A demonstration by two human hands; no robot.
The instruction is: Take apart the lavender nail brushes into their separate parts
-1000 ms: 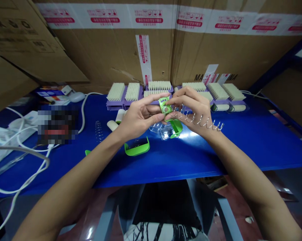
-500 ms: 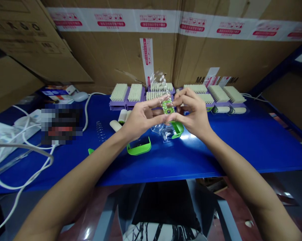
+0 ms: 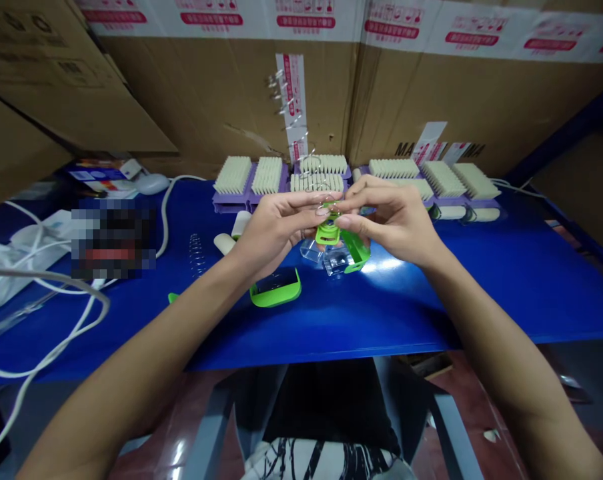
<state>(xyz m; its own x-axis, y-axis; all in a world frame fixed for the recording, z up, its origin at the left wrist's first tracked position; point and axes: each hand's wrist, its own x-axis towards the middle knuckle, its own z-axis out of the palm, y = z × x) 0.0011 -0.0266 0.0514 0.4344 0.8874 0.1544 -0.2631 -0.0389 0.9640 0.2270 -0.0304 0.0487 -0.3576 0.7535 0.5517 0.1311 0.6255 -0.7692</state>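
We seem to be working a wire spring into a small green piece above the desk; the next move likely calls for steady alignment. Our left hand and right hand meet, forearms angling inward, fingers pinching the green piece, spring leaning far left.

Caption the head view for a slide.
Left hand and right hand meet at a small green part and coil spring over a blue table, bristled brushes behind.
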